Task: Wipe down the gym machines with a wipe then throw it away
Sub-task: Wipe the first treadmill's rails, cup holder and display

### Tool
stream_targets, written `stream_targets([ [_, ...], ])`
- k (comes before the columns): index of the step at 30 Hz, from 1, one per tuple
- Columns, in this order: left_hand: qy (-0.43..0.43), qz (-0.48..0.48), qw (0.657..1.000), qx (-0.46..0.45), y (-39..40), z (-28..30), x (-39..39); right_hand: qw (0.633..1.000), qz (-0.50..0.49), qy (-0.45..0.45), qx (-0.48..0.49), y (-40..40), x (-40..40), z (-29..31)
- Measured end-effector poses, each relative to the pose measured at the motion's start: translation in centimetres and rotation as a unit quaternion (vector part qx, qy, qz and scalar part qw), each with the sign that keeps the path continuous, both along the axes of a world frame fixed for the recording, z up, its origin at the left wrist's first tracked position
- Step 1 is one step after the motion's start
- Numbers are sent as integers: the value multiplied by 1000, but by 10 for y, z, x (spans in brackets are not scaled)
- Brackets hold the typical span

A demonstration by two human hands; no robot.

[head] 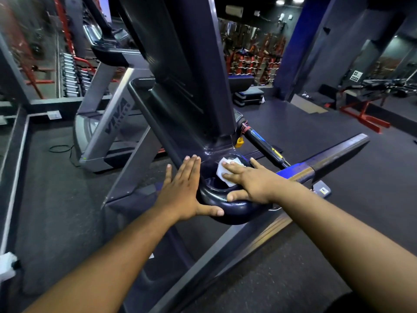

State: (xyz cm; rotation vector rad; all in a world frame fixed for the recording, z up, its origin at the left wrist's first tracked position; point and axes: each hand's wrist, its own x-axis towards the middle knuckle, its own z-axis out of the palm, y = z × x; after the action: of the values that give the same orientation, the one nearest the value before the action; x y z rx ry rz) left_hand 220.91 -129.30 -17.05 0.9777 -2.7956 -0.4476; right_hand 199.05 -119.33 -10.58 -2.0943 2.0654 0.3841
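A dark treadmill console (187, 71) rises ahead of me, with a rounded cup-holder tray (234, 211) at its base. A white wipe (224, 171) lies in the tray's hollow. My right hand (250, 179) presses flat on the wipe with straight fingers, thumb on the tray's front rim. My left hand (182, 190) rests flat against the tray's left side, fingers straight and together, thumb spread along the rim.
A grey handrail (338, 152) runs right from the console. A second grey treadmill (108, 123) stands to the left. Red weight racks (252, 57) and a red-framed bench (370, 109) stand at the back on the dark rubber floor. A white object (6, 265) sits at the left edge.
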Motion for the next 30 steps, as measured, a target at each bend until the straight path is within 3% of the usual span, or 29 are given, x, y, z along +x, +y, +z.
stream_targets([
  [5, 2, 3, 1000, 2, 0, 0, -1, 995, -39, 38, -82, 36, 7, 1],
  [11, -20, 1, 1000, -13, 1, 2, -1, 985, -52, -71, -146, 28, 55, -15],
  [16, -35, 1, 999, -17, 2, 2, -2, 952, -39, -49, -300, 61, 64, -51],
  [18, -29, -3, 1000, -9, 2, 3, -2, 948, -33, -51, -312, 67, 57, -55],
  [24, -39, -13, 999, -9, -2, 8, -1, 969, -46, -109, -219, 33, 43, -27],
  [27, -33, -14, 999, -7, -1, 8, 1, 952, -12, -127, -277, 28, 44, -26],
  [30, -30, -26, 999, -16, 1, 6, 1, 922, 38, -88, -376, 50, 47, -38],
])
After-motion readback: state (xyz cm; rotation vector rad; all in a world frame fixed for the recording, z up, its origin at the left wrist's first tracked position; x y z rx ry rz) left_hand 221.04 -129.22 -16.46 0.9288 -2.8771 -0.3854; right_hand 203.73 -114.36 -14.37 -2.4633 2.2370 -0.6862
